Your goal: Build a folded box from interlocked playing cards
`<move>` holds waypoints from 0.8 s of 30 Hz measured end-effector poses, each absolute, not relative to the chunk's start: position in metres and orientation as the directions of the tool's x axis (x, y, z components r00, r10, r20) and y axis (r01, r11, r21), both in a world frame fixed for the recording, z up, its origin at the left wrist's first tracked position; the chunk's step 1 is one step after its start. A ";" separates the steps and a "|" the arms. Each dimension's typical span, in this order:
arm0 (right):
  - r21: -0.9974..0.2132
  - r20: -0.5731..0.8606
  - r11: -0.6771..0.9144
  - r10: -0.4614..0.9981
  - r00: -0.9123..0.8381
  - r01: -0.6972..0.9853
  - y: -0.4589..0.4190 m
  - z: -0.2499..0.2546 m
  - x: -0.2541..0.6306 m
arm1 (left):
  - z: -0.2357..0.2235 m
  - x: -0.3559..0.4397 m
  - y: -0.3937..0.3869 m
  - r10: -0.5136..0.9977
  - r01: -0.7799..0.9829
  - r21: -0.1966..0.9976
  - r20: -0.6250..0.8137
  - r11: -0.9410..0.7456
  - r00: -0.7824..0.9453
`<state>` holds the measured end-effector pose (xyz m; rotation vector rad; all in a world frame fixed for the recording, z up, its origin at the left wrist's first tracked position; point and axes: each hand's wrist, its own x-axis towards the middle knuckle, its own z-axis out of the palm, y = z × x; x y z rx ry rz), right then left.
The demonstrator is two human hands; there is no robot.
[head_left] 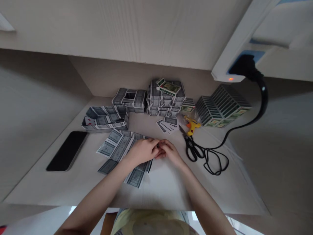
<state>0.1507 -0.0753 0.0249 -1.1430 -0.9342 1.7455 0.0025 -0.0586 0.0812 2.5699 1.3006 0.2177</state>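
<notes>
A flat panel of joined grey-backed playing cards lies on the desk, with several flaps sticking out. Over its right part reaches my left hand, fingers bent and closed at the panel's right edge. My right hand meets it there, its fingertips pinched together. Between the fingertips only a small dark bit shows, seemingly a card edge; the fingers hide the rest. Just beyond my hands is a small fan of loose playing cards.
A black phone and an open card-built tray are left. Card-built boxes stand behind, near stacked card packs. Right are black-handled scissors, a yellow glue gun and its cable, running to a power strip.
</notes>
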 end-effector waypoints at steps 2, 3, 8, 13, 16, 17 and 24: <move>-0.878 -0.320 -0.385 0.914 -0.249 -0.283 -0.076 0.023 0.151 | 0.078 0.001 -0.059 0.803 0.760 0.302 0.032 -0.575 0.595; -0.873 -0.314 -0.383 0.915 -0.252 -0.303 -0.076 0.022 0.151 | 0.076 0.000 -0.059 0.803 0.755 0.314 0.040 -0.575 0.595; -0.857 -0.303 -0.382 0.917 -0.261 -0.345 -0.075 0.020 0.150 | 0.064 -0.002 -0.058 0.805 0.722 0.395 0.087 -0.568 0.586; -0.850 -0.343 -0.406 0.910 -0.232 -0.336 -0.073 0.023 0.149 | 0.056 -0.003 -0.057 0.798 0.689 0.447 0.101 -0.570 0.594; -0.849 -0.382 -0.420 0.907 -0.176 -0.320 -0.072 0.030 0.146 | 0.053 -0.004 -0.057 0.794 0.672 0.464 0.125 -0.576 0.595; -0.849 -0.394 -0.424 0.906 -0.157 -0.315 -0.072 0.032 0.145 | 0.052 -0.004 -0.057 0.794 0.668 0.470 0.134 -0.577 0.592; -0.859 -0.422 -0.423 0.904 -0.067 -0.290 -0.070 0.045 0.136 | 0.045 -0.006 -0.056 0.809 0.680 0.472 0.140 -0.561 0.570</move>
